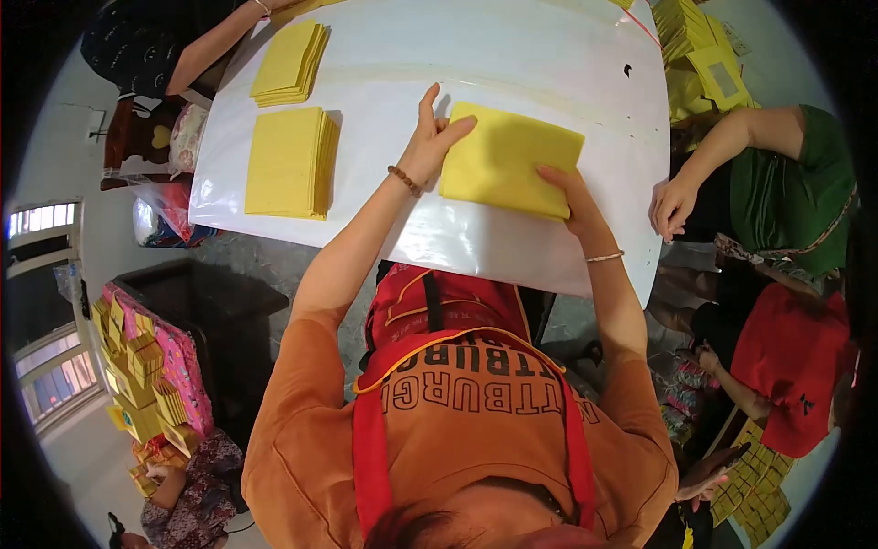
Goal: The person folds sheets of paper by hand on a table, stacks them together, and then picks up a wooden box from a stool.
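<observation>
Between my two hands is a yellow paper stack (512, 156) above the white table (393, 101). My left hand (436, 137) grips its left edge, the thumb on top and a finger stretched upward. On the lower right side, my right hand (574, 197) holds the same stack, thumb on top, other fingers hidden beneath. To the left lie two more yellow piles, a larger one (283, 163) nearer me and a smaller one (288, 62) beyond it.
Another person's forearm (215, 50) rests at the table's far left edge. A person in green (777, 183) sits at the right edge. Yellow packets (709, 69) are heaped at the back right. More yellow bundles (142, 366) lie on a pink-covered surface at the lower left.
</observation>
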The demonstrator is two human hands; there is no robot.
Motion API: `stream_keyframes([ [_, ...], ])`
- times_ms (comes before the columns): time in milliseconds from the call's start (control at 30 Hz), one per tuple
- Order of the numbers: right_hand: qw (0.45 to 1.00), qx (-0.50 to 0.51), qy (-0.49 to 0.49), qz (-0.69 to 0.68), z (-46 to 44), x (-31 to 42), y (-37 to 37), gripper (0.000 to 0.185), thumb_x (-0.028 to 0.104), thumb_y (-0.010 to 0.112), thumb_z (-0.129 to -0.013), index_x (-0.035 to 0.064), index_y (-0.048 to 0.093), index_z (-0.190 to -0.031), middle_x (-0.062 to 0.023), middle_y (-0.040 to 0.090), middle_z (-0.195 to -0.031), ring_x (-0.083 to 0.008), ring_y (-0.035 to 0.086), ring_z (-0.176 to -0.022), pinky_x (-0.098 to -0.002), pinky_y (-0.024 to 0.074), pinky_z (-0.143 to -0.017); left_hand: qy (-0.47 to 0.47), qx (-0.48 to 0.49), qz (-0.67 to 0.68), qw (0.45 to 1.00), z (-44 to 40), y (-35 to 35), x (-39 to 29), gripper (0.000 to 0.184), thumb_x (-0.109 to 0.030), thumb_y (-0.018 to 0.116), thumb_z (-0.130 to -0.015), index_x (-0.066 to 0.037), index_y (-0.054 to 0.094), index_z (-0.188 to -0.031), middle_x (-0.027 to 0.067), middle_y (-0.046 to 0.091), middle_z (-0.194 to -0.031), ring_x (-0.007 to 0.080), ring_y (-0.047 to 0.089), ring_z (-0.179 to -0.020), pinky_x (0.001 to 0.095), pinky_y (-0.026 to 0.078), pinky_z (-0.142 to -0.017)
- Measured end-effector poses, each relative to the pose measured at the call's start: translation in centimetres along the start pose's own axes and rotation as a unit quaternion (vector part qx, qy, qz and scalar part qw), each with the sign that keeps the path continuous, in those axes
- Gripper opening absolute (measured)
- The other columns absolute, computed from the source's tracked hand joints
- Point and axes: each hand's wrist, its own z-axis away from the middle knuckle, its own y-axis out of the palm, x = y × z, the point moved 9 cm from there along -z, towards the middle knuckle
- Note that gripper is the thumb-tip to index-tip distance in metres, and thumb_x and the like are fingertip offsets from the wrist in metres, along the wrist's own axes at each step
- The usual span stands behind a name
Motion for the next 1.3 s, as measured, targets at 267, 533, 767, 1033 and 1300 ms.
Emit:
stream_keyframes([
  [267, 0.960, 0.042, 0.103, -0.258, 0.8, -3.8, -0.1, 0.042, 0.029, 0.058, -0.085, 0.0051, 0.049, -0.119, -0.0095, 0.059, -0.106, -0.0219, 0.060, -0.093, -0.0329, 0.0512, -0.079, -0.145, 0.058, -0.002, 0.988, 0.4, 1.8, -3.1, 0.067, -0.047, 0.048, -0.089, -0.012, 0.024, -0.140, 0.0171, 0.049, -0.121, 0.0181, 0.056, -0.096, 0.0292, 0.046, -0.081],
  [533, 0.832, 0.224, -0.007, -0.507, 2.0, -3.5, 4.2, 0.046, 0.038, 0.041, -0.091, 0.0048, 0.049, -0.122, -0.0136, 0.056, -0.118, -0.0284, 0.058, -0.104, -0.0424, 0.0516, -0.083, 0.013, 0.082, 0.089, 0.993, 4.3, 3.4, -6.8, 0.057, -0.037, 0.045, -0.093, -0.011, 0.026, -0.140, 0.0132, 0.043, -0.130, 0.0192, 0.054, -0.104, 0.0337, 0.047, -0.085],
  [767, 0.827, 0.221, -0.022, -0.516, 2.7, -3.8, 5.4, 0.046, 0.039, 0.041, -0.091, 0.0056, 0.050, -0.122, -0.0119, 0.056, -0.118, -0.0259, 0.057, -0.106, -0.0424, 0.0487, -0.088, 0.097, 0.053, -0.047, 0.993, 5.7, 3.5, -7.1, 0.047, -0.014, 0.059, -0.084, -0.005, 0.046, -0.128, 0.0073, 0.059, -0.109, 0.0113, 0.056, -0.096, 0.0253, 0.047, -0.080],
  [1033, 0.826, 0.189, 0.015, -0.531, 2.6, -5.8, 5.5, 0.044, 0.043, 0.042, -0.089, 0.0122, 0.054, -0.118, -0.0087, 0.057, -0.118, -0.0264, 0.057, -0.105, -0.0479, 0.0478, -0.083, 0.155, -0.105, -0.262, 0.947, 6.2, 3.4, -8.9, 0.037, -0.017, 0.057, -0.075, -0.004, 0.052, -0.109, 0.0189, 0.058, -0.107, 0.0279, 0.060, -0.089, 0.0353, 0.049, -0.070],
  [1300, 0.825, 0.178, 0.005, -0.537, 2.6, -6.3, 6.0, 0.045, 0.044, 0.042, -0.089, 0.0119, 0.055, -0.117, -0.0084, 0.058, -0.116, -0.0257, 0.056, -0.103, -0.0469, 0.0458, -0.085, 0.256, -0.129, -0.292, 0.912, 6.9, 4.1, -10.6, 0.034, -0.018, 0.054, -0.075, -0.005, 0.050, -0.106, 0.0196, 0.048, -0.123, 0.0320, 0.058, -0.089, 0.0360, 0.049, -0.073],
])
